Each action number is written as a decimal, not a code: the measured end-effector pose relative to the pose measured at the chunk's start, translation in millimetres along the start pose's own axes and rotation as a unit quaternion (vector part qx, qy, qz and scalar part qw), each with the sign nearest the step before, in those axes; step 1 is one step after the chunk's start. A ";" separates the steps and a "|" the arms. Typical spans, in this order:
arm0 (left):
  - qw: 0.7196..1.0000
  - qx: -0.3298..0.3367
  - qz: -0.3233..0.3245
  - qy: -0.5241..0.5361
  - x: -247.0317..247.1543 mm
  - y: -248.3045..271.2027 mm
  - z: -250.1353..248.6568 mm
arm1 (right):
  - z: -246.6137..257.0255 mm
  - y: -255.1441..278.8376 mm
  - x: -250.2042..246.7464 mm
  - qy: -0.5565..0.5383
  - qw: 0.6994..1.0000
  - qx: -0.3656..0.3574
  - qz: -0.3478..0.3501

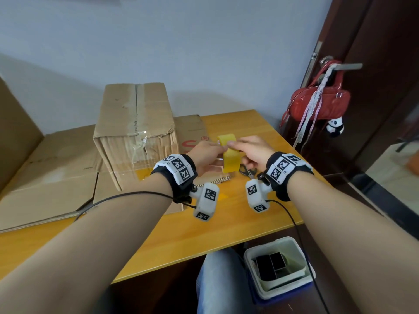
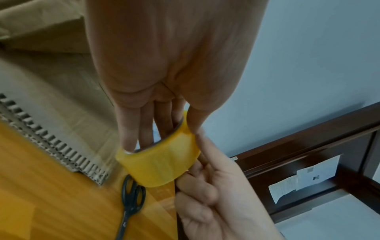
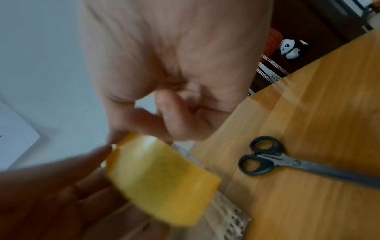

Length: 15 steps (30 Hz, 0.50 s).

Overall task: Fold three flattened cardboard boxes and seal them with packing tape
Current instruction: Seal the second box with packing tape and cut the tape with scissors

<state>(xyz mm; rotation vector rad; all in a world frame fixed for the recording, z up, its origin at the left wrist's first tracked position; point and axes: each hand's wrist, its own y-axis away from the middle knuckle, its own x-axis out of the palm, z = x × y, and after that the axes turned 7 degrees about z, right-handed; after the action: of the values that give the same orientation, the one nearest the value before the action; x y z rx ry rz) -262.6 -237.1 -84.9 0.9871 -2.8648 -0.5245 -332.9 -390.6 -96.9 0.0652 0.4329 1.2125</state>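
Observation:
A yellow packing tape roll [image 1: 230, 156] is held above the table between both hands. My left hand [image 1: 209, 152] grips it: several fingers [image 2: 144, 129] run through the core and the thumb lies on the outer face of the tape roll [image 2: 162, 164]. My right hand [image 1: 250, 148] pinches the roll's upper edge, its other fingers curled; its index finger [image 2: 205, 146] touches the rim. In the right wrist view the tape roll [image 3: 164, 181] is blurred. A folded, taped cardboard box [image 1: 136, 132] stands to the left on flattened cardboard [image 1: 45, 173].
Black scissors [image 1: 248, 172] lie on the orange table [image 1: 204, 223] just under the hands. A second flat carton with a red logo [image 1: 192, 137] lies behind the box. A white bin [image 1: 276, 266] sits below the table's front edge. A red bag [image 1: 317, 103] hangs on the door handle.

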 end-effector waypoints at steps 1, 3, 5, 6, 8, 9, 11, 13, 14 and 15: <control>1.000 -0.002 -0.001 -0.010 0.5 1.3 -0.8 | -0.4 -0.9 -1.8 0.016 1.000 -0.001 -0.021; 1.000 0.001 -0.005 -0.030 -0.6 4.4 -3.2 | -1.7 -4.9 -5.7 0.051 0.997 -0.006 -0.055; 0.999 0.016 -0.006 -0.038 -2.7 7.1 -7.8 | -7.4 -11.3 -10.9 0.084 0.990 -0.003 -0.111; 0.999 0.027 -0.002 -0.037 -3.8 9.5 -11.2 | -12.8 -15.3 -14.8 0.112 0.984 0.004 -0.142; 0.998 0.046 0.003 -0.033 -8.0 15.4 -18.0 | -22.8 -18.8 -20.3 0.183 0.969 0.033 -0.163; 0.998 0.052 0.005 -0.031 -9.4 17.6 -20.9 | -27.5 -19.3 -21.9 0.215 0.962 0.050 -0.164; 0.997 0.062 0.009 -0.033 -12.3 21.6 -24.7 | -32.8 -16.4 -21.1 0.237 0.956 0.076 -0.157; 0.997 0.071 0.011 -0.034 -14.6 26.0 -27.0 | -33.6 -14.5 -18.0 0.223 0.958 0.096 -0.153; 0.996 0.076 0.014 -0.033 -15.1 28.8 -28.2 | -30.5 -12.9 -15.6 0.218 0.958 0.105 -0.153; 0.996 0.083 0.015 -0.032 -18.6 33.4 -30.0 | -24.7 -12.5 -11.2 0.225 0.957 0.110 -0.148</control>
<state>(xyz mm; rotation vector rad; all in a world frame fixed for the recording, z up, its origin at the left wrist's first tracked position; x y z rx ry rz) -262.3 -210.1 -44.5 0.9645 -3.0170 -0.3246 -333.7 -409.7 -119.8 -0.0855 0.9426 0.8728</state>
